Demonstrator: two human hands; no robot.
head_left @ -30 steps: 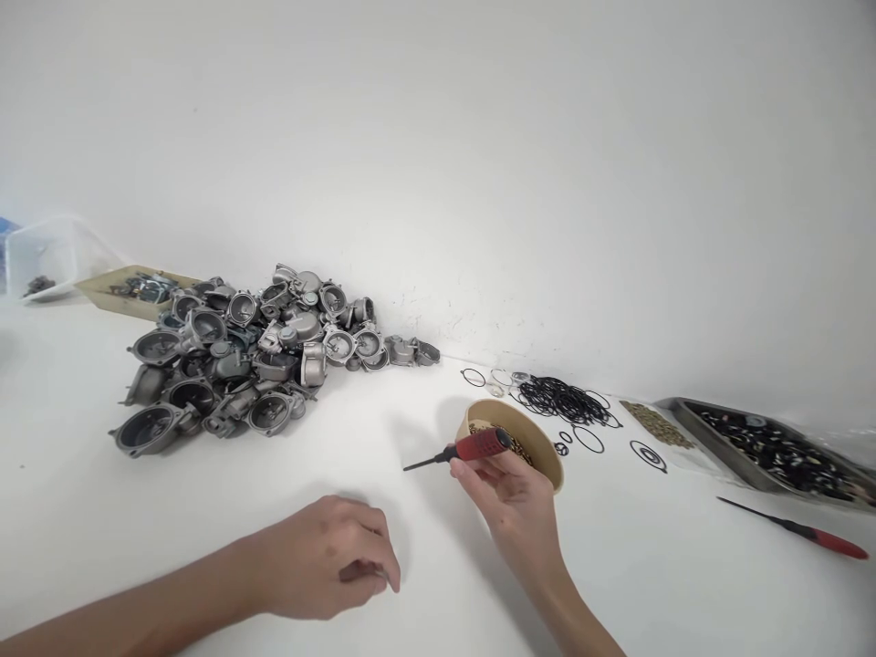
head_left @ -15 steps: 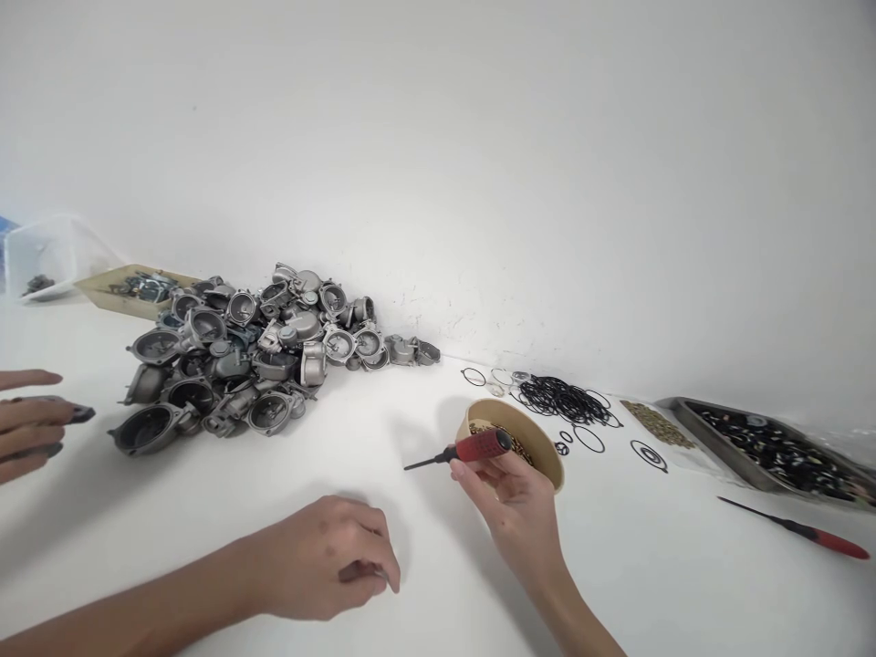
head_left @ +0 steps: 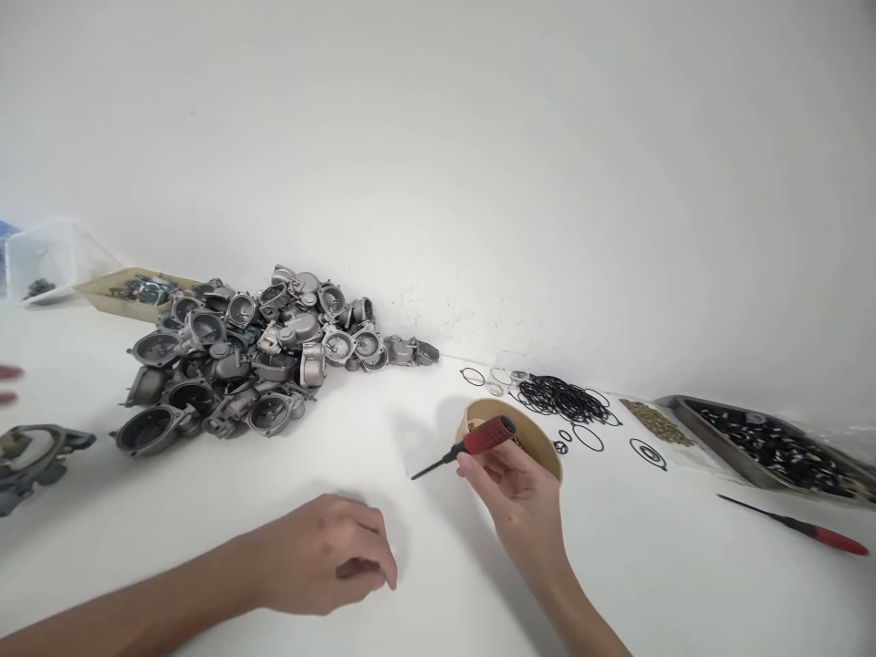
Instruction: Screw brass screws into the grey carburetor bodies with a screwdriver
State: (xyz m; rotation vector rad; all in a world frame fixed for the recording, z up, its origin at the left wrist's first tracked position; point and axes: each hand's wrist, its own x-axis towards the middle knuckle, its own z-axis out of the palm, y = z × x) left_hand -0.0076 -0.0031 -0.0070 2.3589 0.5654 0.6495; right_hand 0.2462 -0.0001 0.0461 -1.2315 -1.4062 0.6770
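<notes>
My right hand (head_left: 518, 497) grips a small red-handled screwdriver (head_left: 472, 444), its dark tip pointing left and down over the white table. Just behind it stands a tan round bowl (head_left: 544, 440) with small brass parts inside. My left hand (head_left: 328, 554) rests palm down on the table near the front, fingers curled, with nothing visible in it. A large heap of grey metal carburetor bowls (head_left: 253, 351) lies to the back left.
Another person's fingertips (head_left: 8, 383) show at the left edge above a loose grey metal part (head_left: 34, 453). Black O-rings (head_left: 562, 399), a pile of brass bits (head_left: 657, 422), a metal tray (head_left: 780, 447) of dark parts and a second red screwdriver (head_left: 800, 527) lie right.
The other person's hand came in from the left, set a grey metal part on the table and drew back. My right hand tilted the screwdriver slightly upward.
</notes>
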